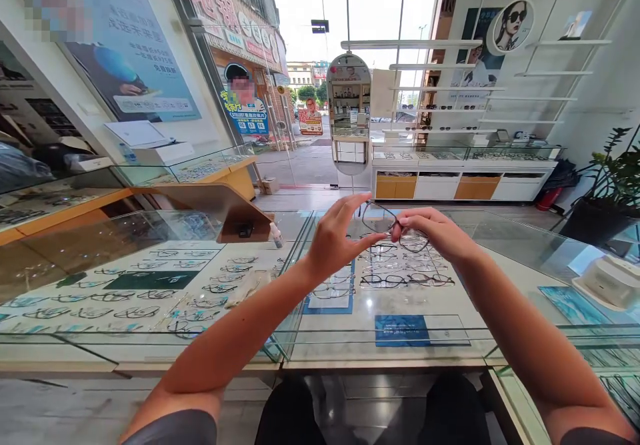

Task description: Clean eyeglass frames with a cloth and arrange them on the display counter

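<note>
A pair of thin dark-rimmed eyeglasses (379, 218) is held up, tilted, above the glass counter in front of me. My left hand (336, 230) spans its left lens, fingertips at the top of the rim and thumb by the lower edge. Near the bridge, my right hand (434, 228) pinches the frame, with the other lens hanging below the fingers. Under the glass, several more eyeglasses (383, 280) lie in rows beneath my hands. A blue-and-white card (403, 330) lies closer to me.
To the left, another glass display case (135, 298) holds rows of frames, with a brown panel (240, 215) and a small bottle (276, 235) on top. A white device (607, 282) sits at right. Further off stand an oval mirror (349, 112) and a potted plant (600, 185).
</note>
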Available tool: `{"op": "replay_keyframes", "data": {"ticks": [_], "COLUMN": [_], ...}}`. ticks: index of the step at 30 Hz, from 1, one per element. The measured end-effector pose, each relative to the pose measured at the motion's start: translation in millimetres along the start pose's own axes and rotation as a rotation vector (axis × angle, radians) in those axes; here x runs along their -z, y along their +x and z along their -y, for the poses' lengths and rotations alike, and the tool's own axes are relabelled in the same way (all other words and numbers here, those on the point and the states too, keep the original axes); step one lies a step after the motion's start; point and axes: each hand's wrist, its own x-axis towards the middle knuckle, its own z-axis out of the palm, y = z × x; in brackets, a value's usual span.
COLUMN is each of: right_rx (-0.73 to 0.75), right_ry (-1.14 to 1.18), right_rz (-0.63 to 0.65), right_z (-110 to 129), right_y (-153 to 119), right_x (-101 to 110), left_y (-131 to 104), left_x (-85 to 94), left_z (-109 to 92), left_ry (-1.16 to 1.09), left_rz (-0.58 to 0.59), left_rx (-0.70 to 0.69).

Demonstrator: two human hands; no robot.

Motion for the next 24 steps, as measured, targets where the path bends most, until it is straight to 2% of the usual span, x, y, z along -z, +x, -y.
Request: {"op": "replay_keyframes", "data": {"ticks": [5, 9, 13, 16, 20, 24], "right_rx": [0.105, 0.242, 0.387, 0.452, 0.458, 0.426], "right_ry": [-0.162, -0.332, -0.457, -0.493, -0.529, -0.528], "right_rz": [-0.057, -0.258, -0.406, -0.487, -0.606, -0.63], "right_z": [20, 29, 20, 7, -8, -18], "right_y": [22, 25, 20, 22, 33, 42], "right_x": [22, 32, 27, 15, 2, -1], "left_y": [25, 33, 31, 27, 24, 22], "left_x": [-11.0, -13.9, -11.3, -9.0, -8.1, -11.0], "left_z": [12, 20, 30, 37, 43, 45], "left_ry": [-0.001, 0.045, 0.053, 0.009, -0.021, -0.017], "left_rz": [-0.132, -0.289, -0.417, -0.438, -0.405, -0.406], "left_rx": [-0.002, 0.008, 0.125, 0.212, 0.281, 0.326]}}
